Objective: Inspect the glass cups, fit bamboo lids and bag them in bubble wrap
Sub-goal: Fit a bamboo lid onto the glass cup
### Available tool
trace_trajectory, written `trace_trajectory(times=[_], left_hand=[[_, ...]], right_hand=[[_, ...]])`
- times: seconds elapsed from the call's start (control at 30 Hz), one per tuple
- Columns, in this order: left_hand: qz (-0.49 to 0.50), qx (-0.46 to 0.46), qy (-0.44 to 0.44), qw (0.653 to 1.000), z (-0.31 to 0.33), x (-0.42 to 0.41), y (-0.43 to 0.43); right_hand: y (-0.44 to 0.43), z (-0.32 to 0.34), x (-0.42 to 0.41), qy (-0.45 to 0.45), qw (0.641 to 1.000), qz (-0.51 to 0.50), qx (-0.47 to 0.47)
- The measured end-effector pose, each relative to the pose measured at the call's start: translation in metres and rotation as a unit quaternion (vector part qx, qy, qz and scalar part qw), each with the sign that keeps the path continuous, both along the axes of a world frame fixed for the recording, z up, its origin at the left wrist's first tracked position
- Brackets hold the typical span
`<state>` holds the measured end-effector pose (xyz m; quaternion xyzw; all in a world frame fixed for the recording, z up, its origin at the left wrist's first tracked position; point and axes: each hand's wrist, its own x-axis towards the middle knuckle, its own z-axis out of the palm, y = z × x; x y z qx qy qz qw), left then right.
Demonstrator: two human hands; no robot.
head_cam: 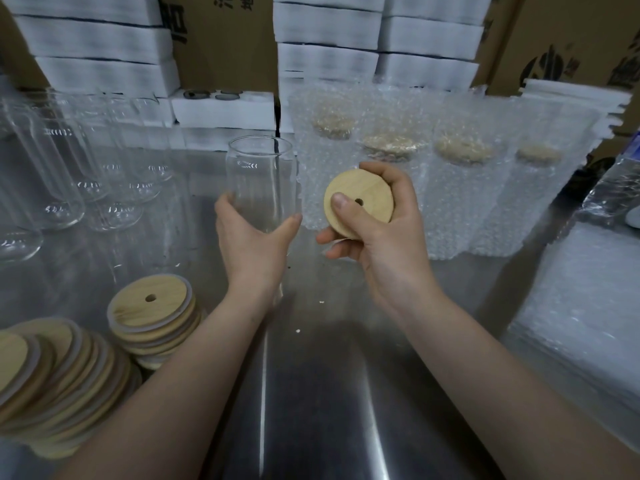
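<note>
One glass cup (259, 174) within left fingers (223, 206); bamboo lid (369, 187) pinched in right fingers (342, 203)

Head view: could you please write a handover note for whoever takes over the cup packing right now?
Left hand grips an upright, unlidded cup. Right hand holds a lid beside it, not yet fitted.
Done: four lidded cups stand bagged, rear right.
Left: fit this lid, bag the cup, then work through the bare cups at rear left. Spare lids are stacked near left; bags are piled at right.
</note>
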<state>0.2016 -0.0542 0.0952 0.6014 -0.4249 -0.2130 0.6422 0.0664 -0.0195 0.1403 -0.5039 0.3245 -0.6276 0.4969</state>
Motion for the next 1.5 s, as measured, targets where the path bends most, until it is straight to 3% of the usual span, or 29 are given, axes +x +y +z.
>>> trace_trajectory(times=[0.37,0.63,0.97,1.3,1.5], left_hand=[[0.015,-0.004,0.026,1.000,0.001,0.000,0.002],[0.017,-0.021,0.010,1.000,0.003,-0.001,0.003],[0.005,-0.085,-0.104,0.991,0.003,-0.004,0.009],[-0.005,-0.167,-0.281,0.945,0.010,-0.010,0.019],[-0.006,-0.213,-0.351,0.912,0.009,-0.012,0.016]], right_hand=[[0.002,0.011,-0.005,-0.102,0.986,0.116,0.060],[0.001,0.009,-0.003,-0.099,0.991,0.057,0.062],[0.002,0.015,-0.011,-0.024,0.994,-0.102,0.038],[-0.002,0.026,-0.020,-0.096,0.990,-0.098,0.030],[-0.005,0.023,-0.022,-0.043,0.991,-0.123,-0.011]])
